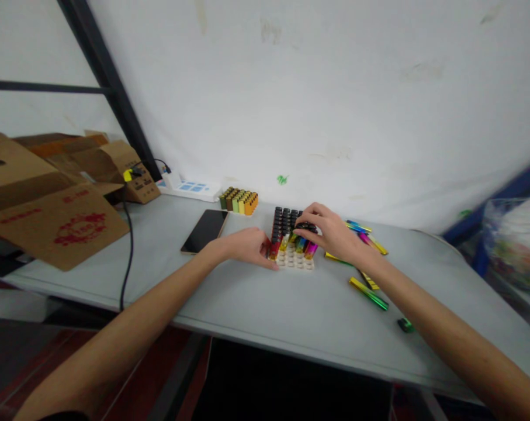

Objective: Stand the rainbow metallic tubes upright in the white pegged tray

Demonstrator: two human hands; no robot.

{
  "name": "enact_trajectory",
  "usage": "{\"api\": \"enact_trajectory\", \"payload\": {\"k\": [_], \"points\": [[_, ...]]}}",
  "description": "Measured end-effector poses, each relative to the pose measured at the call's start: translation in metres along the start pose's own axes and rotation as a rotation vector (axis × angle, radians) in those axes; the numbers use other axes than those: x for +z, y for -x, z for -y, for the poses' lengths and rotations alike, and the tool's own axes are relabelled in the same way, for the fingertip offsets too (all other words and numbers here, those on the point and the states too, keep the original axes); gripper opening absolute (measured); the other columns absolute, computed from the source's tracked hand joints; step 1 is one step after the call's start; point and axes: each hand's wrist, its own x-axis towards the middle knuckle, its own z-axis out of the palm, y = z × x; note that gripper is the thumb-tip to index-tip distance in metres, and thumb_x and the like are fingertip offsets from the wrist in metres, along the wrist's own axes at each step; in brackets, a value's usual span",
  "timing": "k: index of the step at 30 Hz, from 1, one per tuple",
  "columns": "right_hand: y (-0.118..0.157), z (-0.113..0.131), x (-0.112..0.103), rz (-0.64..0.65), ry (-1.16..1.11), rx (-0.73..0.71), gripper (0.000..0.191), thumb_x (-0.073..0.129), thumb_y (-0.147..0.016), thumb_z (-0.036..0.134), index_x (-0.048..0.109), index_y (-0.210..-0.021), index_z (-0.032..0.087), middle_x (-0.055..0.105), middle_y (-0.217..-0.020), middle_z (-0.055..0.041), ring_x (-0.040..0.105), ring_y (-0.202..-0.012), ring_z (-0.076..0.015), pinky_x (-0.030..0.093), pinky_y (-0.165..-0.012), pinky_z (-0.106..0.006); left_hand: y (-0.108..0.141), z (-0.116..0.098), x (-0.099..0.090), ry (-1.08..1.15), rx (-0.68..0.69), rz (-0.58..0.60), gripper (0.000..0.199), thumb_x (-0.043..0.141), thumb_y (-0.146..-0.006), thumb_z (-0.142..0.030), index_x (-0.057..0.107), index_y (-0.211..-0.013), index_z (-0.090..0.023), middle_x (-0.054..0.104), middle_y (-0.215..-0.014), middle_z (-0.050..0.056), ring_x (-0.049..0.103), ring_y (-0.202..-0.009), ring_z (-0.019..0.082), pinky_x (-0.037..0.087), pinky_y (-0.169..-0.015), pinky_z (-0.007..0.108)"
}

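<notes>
A white tray with rows of holes (pixel 296 262) lies on the table, its back and left filled with small upright pieces that look like lighters (pixel 284 219), black-topped with shiny coloured bodies. My left hand (pixel 247 248) is at the tray's left front corner, thumb along the edge and fingers curled beside a red lighter (pixel 274 248). From the right, my right hand (pixel 328 228) reaches over the tray with its fingers closed around black lighter tops (pixel 306 227). Just below these fingers show a magenta lighter (pixel 311 250) and a blue one. How many pieces this hand grips is hidden.
Shiny yellow-green strips (pixel 370 293) and a dark green piece (pixel 405 325) lie right of the tray. A yellow-orange block of similar lighters (pixel 239 200), a phone (pixel 204 231) and a power strip (pixel 192 188) stand left. Open cardboard boxes (pixel 63 216) and a hanging cable (pixel 130 251) occupy the far left.
</notes>
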Motion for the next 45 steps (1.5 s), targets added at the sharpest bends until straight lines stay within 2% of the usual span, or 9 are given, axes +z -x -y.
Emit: {"api": "enact_trajectory", "payload": {"k": [7, 11, 15, 21, 26, 30, 34, 36, 45], "points": [[0.000, -0.009, 0.016, 0.022, 0.004, 0.023, 0.015, 0.068, -0.090, 0.030, 0.074, -0.098, 0.018, 0.058, -0.112, -0.0135, 0.058, -0.104, -0.0277, 0.051, -0.094, -0.047, -0.001, 0.002, 0.002, -0.008, 0.001, -0.007, 0.063, 0.062, -0.068, -0.081, 0.061, -0.062, -0.018, 0.062, -0.056, 0.002, 0.053, -0.051, 0.015, 0.033, -0.054, 0.030], [-0.002, -0.004, 0.015, 0.020, 0.036, 0.055, 0.018, 0.071, -0.088, 0.030, 0.074, -0.102, 0.019, 0.058, -0.116, -0.0145, 0.058, -0.107, -0.0301, 0.050, -0.095, -0.051, -0.001, 0.001, 0.001, -0.011, -0.009, 0.000, 0.064, 0.062, -0.068, -0.081, 0.064, -0.065, -0.018, 0.064, -0.058, 0.003, 0.054, -0.053, 0.017, 0.035, -0.055, 0.030], [0.000, 0.001, -0.001, -0.030, -0.025, 0.049, 0.025, 0.066, -0.092, 0.034, 0.069, -0.114, 0.022, 0.059, -0.116, -0.0121, 0.060, -0.104, -0.0269, 0.051, -0.094, -0.045, 0.000, 0.000, 0.000, -0.005, -0.011, 0.002, 0.063, 0.062, -0.068, -0.081, 0.064, -0.065, -0.018, 0.063, -0.058, 0.003, 0.055, -0.054, 0.017, 0.035, -0.055, 0.030], [0.040, -0.026, -0.035, -0.069, 0.013, 0.205, 0.023, 0.057, -0.097, 0.038, 0.070, -0.103, 0.021, 0.068, -0.104, -0.0100, 0.064, -0.095, -0.0244, 0.050, -0.090, -0.040, -0.001, 0.001, 0.000, 0.011, -0.003, -0.003, 0.061, 0.063, -0.067, -0.080, 0.061, -0.062, -0.019, 0.064, -0.058, 0.003, 0.054, -0.053, 0.015, 0.034, -0.054, 0.029], [0.093, -0.069, -0.031, 0.121, -0.028, 0.385, 0.034, 0.059, -0.092, 0.048, 0.072, -0.103, 0.019, 0.074, -0.102, -0.0108, 0.067, -0.092, -0.0267, 0.051, -0.086, -0.042, 0.000, 0.001, 0.000, 0.017, -0.027, -0.010, 0.061, 0.066, -0.065, -0.079, 0.062, -0.062, -0.019, 0.063, -0.057, 0.002, 0.055, -0.053, 0.016, 0.035, -0.054, 0.029], [0.112, -0.087, -0.027, 0.223, -0.068, 0.432, 0.039, 0.060, -0.090, 0.052, 0.074, -0.104, 0.019, 0.075, -0.103, -0.0111, 0.068, -0.091, -0.0267, 0.051, -0.086, -0.042, 0.000, 0.000, -0.002, 0.005, -0.012, -0.005, 0.061, 0.064, -0.066, -0.080, 0.061, -0.062, -0.019, 0.065, -0.059, 0.003, 0.056, -0.054, 0.017, 0.035, -0.054, 0.029], [0.113, -0.086, -0.037, 0.194, -0.025, 0.484, 0.044, 0.062, -0.087, 0.057, 0.074, -0.104, 0.018, 0.074, -0.098, -0.0105, 0.067, -0.085, -0.0256, 0.051, -0.079, -0.039, 0.000, 0.000, -0.003, -0.025, -0.027, -0.001, 0.062, 0.062, -0.067, -0.081, 0.058, -0.060, -0.019, 0.064, -0.058, 0.004, 0.055, -0.054, 0.017, 0.035, -0.053, 0.030], [0.113, -0.082, -0.039, 0.234, -0.075, 0.485, 0.045, 0.064, -0.085, 0.059, 0.074, -0.104, 0.019, 0.074, -0.098, -0.0096, 0.067, -0.085, -0.0247, 0.051, -0.078, -0.037, 0.000, 0.000, -0.002, -0.024, -0.029, 0.002, 0.062, 0.062, -0.067, -0.081, 0.058, -0.061, -0.019, 0.064, -0.059, 0.004, 0.055, -0.054, 0.017, 0.035, -0.053, 0.030], [0.108, -0.067, -0.023, 0.378, -0.232, 0.519, 0.048, 0.061, -0.086, 0.061, 0.069, -0.099, 0.015, 0.072, -0.088, -0.0086, 0.063, -0.076, -0.0215, 0.048, -0.069, -0.033, 0.000, -0.005, -0.005, -0.032, -0.044, 0.021, 0.060, 0.062, -0.069, -0.078, 0.056, -0.059, -0.019, 0.063, -0.057, 0.003, 0.055, -0.053, 0.016, 0.034, -0.054, 0.030]]}}
